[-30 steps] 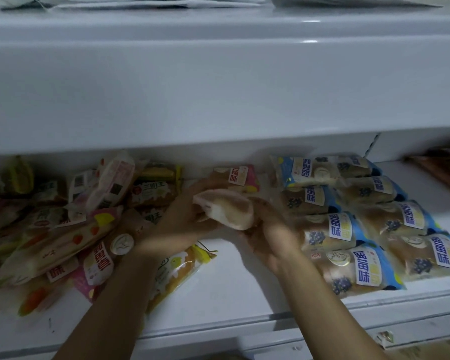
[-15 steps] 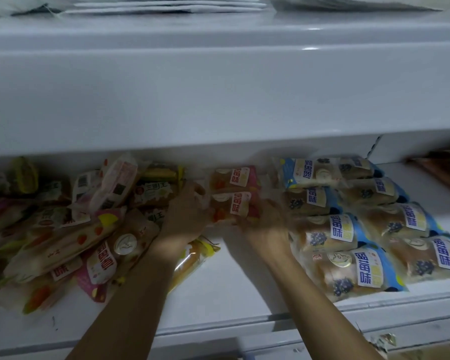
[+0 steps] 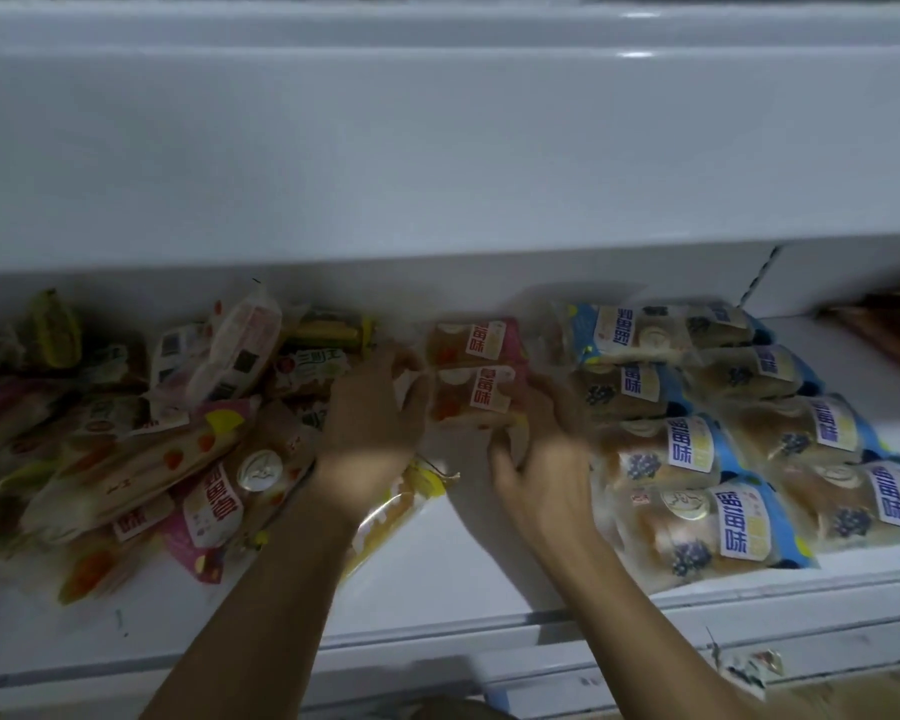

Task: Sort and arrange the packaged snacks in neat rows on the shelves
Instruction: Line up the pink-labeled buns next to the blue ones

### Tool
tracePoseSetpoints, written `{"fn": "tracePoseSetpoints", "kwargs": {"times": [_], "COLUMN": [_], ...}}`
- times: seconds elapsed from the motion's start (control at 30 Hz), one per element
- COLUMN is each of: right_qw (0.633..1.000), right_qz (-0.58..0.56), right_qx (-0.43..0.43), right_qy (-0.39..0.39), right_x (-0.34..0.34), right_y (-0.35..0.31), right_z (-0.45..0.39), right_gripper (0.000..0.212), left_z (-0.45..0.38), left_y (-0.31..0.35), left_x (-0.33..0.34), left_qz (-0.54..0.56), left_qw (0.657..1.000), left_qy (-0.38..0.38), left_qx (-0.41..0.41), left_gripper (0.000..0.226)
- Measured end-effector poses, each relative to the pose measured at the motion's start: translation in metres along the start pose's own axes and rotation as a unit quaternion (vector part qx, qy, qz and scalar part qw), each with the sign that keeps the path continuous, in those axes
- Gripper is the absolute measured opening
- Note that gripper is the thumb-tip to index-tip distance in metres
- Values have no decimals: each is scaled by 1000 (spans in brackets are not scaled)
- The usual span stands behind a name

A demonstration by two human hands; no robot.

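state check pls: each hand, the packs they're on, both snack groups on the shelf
left hand: open, fingers against the front pink pack's left end
right hand: open, at that pack's right end
two pink-labelled bread packs: flat, one behind the other
blue-labelled bread packs: flat, neat rows
mixed snack packs: jumbled pile

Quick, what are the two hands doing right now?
Left hand: open, fingers spread against the left side of the pink snack pack.
Right hand: open, fingers against the pack's near edge; blur hides any grip.

Left hand (image 3: 367, 433) and right hand (image 3: 539, 472) forward, fingers seemingly spread
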State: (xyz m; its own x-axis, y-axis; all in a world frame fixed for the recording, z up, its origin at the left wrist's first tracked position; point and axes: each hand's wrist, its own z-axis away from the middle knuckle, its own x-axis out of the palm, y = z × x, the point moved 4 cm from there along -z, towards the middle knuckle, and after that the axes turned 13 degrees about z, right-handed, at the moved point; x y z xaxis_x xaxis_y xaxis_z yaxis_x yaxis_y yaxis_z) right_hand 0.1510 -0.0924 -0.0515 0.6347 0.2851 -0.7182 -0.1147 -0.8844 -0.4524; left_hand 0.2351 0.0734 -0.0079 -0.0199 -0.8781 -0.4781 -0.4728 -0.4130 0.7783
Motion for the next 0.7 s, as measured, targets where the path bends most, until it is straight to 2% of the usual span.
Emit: {"fn": "tracePoseSetpoints", "kwargs": {"times": [0.07, 0.1, 0.17, 0.23, 0.3, 0.4, 0.47, 0.6, 0.67, 0.7], "right_qw": [998, 992, 964, 947, 947, 946, 942, 911, 889, 890], "right_qz": [-51, -90, -137, -128, -134, -197, -246, -377, -431, -428], "right_qx": [-1, 1, 15, 25, 36, 69, 80, 101, 107, 97], "right_qy": [-39, -93, -229, -293, -291, -247, -213, -133, -114, -123], "right_x": [-6, -4, 9, 26, 36, 41, 30, -2, -3, 4], "right_y": [-9, -16, -31, -42, -53, -62, -75, -114, -132, -140], "right_z": [9, 15, 26, 30, 25, 16, 11, -5, -13, -17], "right_gripper": [36, 34, 48, 59, 49, 31, 27, 20, 19, 19], "left_z": [19, 30, 51, 67, 79, 91, 94, 90, 78, 70], "left_y": [8, 9, 0, -16, -30, -35, -30, -4, -2, -7], "left_x": [-33, -47, -64, -65, -60, -61, -66, -102, -138, -160], "left_qz": [-3, -12, -36, -30, 22, 27, 9, 39, -9, -35], "left_qw": [998, 997, 995, 994, 989, 984, 987, 992, 990, 991], "left_qy": [37, 43, 9, -58, -141, -173, -154, -68, -21, 0], "left_qx": [45, 65, 92, 84, 25, 29, 38, 100, 139, 132], "left_gripper": [8, 5, 12, 17, 34, 65, 73, 61, 58, 60]}}
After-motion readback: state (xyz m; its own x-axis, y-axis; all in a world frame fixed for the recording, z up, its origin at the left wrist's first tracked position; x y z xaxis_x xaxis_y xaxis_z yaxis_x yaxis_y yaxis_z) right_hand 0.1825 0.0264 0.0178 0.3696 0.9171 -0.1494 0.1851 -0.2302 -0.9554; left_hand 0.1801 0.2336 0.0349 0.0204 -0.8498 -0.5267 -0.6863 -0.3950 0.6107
